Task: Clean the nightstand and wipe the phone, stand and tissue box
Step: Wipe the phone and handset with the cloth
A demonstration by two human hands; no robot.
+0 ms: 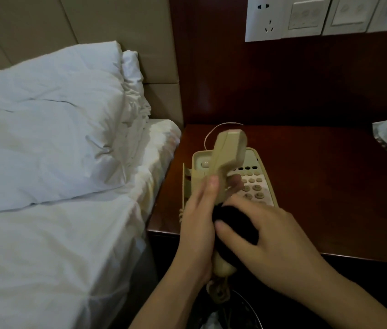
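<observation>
Hands meet over the front edge of the dark red-brown wooden nightstand (pixel 318 186). Your left hand (pixel 197 224) grips the beige plastic telephone handset (pixel 228 160) around its middle, tilting it up above the beige push-button phone base (pixel 256 181), which sits at the nightstand's left side. Your right hand (pixel 266 243) curls around a dark cloth (pixel 230 217), pressing it against the handset's lower half, touching your left hand.

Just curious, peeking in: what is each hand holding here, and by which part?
Left hand grips the phone handset round its middle. Right hand holds a dark cloth bunched against the handset's lower part.
</observation>
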